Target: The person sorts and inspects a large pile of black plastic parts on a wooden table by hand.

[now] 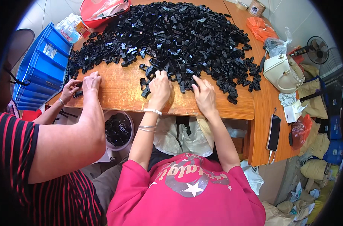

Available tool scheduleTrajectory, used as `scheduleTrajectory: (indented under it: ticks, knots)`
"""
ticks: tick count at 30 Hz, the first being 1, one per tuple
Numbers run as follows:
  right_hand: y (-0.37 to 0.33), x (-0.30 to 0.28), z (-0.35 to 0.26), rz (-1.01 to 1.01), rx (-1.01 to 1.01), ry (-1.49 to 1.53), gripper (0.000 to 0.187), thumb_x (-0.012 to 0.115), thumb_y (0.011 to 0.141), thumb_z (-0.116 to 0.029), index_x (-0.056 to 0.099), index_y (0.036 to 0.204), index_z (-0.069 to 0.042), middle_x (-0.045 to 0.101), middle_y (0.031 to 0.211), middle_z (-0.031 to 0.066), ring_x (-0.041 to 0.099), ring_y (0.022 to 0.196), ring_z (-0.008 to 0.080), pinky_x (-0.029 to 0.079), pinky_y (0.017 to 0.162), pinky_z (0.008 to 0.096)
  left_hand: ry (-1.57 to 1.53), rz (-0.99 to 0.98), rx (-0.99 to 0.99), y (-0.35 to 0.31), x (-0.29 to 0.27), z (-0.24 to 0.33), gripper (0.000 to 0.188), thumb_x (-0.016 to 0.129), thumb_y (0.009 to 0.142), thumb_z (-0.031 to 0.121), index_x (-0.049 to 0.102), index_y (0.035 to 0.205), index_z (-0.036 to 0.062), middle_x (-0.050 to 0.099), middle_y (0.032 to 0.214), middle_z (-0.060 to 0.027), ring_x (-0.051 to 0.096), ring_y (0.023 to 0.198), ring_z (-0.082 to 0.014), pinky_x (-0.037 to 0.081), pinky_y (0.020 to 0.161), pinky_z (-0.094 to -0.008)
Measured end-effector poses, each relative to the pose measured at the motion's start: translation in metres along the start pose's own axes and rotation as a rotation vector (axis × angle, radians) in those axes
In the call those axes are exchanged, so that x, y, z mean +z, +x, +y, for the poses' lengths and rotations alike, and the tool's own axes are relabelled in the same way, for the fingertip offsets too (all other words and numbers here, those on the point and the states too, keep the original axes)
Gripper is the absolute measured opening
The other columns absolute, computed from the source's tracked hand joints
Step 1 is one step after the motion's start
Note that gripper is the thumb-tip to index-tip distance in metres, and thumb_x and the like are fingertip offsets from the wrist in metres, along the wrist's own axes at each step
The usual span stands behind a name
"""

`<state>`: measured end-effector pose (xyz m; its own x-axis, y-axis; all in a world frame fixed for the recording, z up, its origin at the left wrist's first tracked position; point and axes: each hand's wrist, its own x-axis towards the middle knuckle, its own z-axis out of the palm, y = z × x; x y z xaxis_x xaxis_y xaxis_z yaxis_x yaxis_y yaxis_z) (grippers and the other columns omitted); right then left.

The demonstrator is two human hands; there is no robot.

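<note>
In front of a tiled wall (pixel 300 22), a scuffed wooden table (pixel 116 88) carries, at twelve o'clock, a heap of black parts (pixel 175 35) that might slide off its edge if dragged carelessly. A cream handbag (pixel 277 71) sits at two. At the heap's six-o'clock fringe, the left hand (pixel 161 89) is curled, the right hand (pixel 205 96) half open; I can't tell whether either grips anything.

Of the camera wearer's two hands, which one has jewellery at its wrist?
The left hand: a white bead bracelet circles its wrist, with thin bangles farther up. The right hand has a bare wrist.
</note>
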<state>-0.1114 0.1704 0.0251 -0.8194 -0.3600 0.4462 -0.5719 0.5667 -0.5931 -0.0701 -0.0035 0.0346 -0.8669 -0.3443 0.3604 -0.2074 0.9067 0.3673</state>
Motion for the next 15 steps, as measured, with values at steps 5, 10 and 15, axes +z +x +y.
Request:
scheduleTrajectory:
  ticks: [5,10,15]
  knots:
    - [-0.007,-0.007,-0.007,-0.09,-0.005,0.024,0.02,0.06,0.081,-0.009,0.064,0.101,-0.007,0.054,0.087,0.0131,0.055,0.085,0.0299,0.042,0.076,0.0407,-0.293,0.065,-0.073,-0.018,-0.008,-0.001,0.015,0.059,0.073,0.002,0.049,0.084,-0.0001,0.055,0.083,-0.0177,0.058,0.066,-0.0341,0.048,0.061,-0.0411]
    - [-0.029,-0.019,-0.007,-0.139,-0.149,-0.105,0.015,0.055,0.074,0.0,0.065,0.086,-0.004,0.059,0.098,0.0119,0.055,0.093,0.0285,0.041,0.079,0.0388,-1.147,-0.312,-0.515,-0.043,-0.029,0.002,0.021,0.051,0.081,-0.006,0.058,0.099,0.0019,0.062,0.074,-0.0055,0.058,0.054,-0.0094,0.048,0.049,-0.0226]
    - [-0.05,-0.033,-0.004,-0.183,-0.223,-0.166,0.011,0.056,0.071,-0.002,0.062,0.08,-0.002,0.058,0.121,0.0121,0.055,0.092,0.027,0.037,0.082,0.0402,-1.417,-0.46,-0.49,-0.061,-0.034,0.006,0.034,0.062,0.083,-0.004,0.052,0.115,-0.0033,0.064,0.082,-0.0103,0.068,0.072,-0.0193,0.058,0.066,-0.0278]
